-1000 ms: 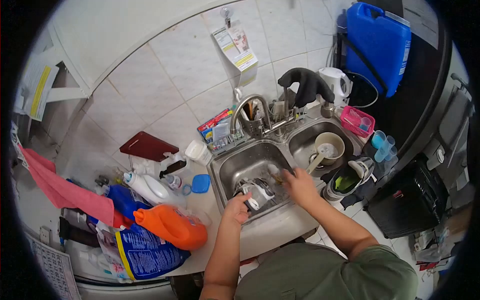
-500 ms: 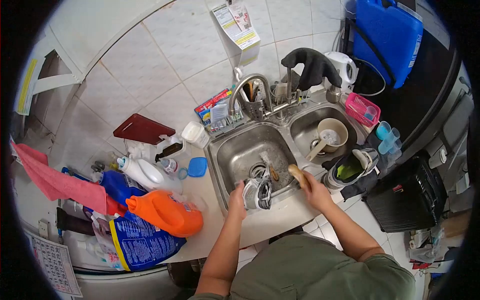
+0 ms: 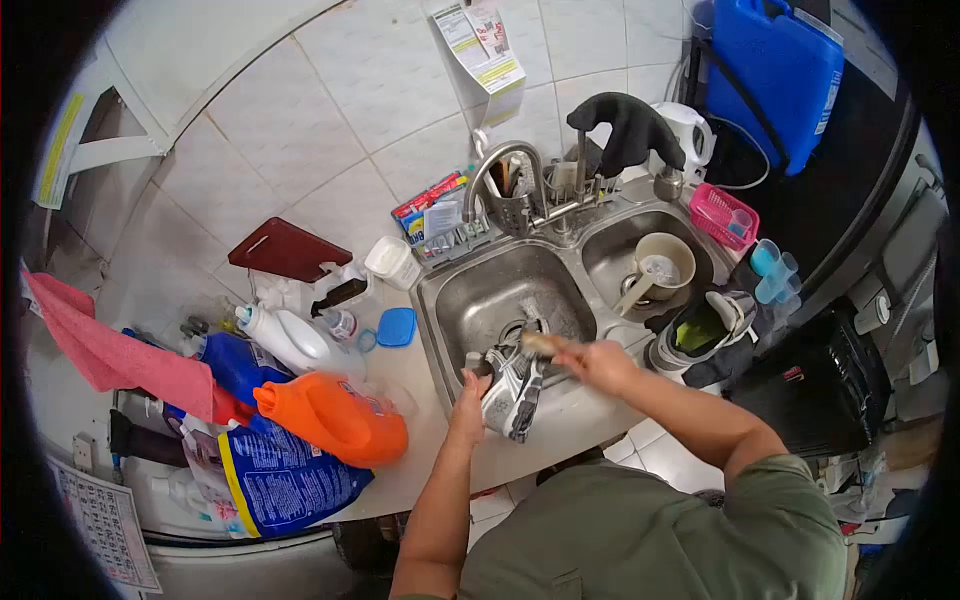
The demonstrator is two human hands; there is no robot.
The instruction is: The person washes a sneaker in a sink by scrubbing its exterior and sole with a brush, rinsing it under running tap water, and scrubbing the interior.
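Observation:
My left hand [image 3: 468, 408] is closed around one end of a grey, white and black sneaker [image 3: 512, 395], holding it over the front edge of the left sink basin [image 3: 470, 300]. My right hand [image 3: 603, 368] grips a brush with a light wooden handle [image 3: 541, 343], slightly blurred by motion. The brush is at the sneaker's upper right side; whether its bristles touch cannot be made out. A second sneaker [image 3: 735, 310] with a bright green inside stands on the counter right of my right hand. White suds lie in the left basin near the drain.
The right basin holds a beige dipper [image 3: 682, 265]. A curved faucet [image 3: 505, 150] rises behind the basins. Left on the counter are an orange jug [image 3: 340, 425], a white bottle [image 3: 300, 345], a blue detergent bag [image 3: 295, 480] and a blue lid [image 3: 396, 327]. A pink basket [image 3: 722, 215] sits at right.
My right hand has swung left, bringing the brush from the basin's right side to the sneaker. The sneaker has turned in my left hand and now shows more of its patterned side.

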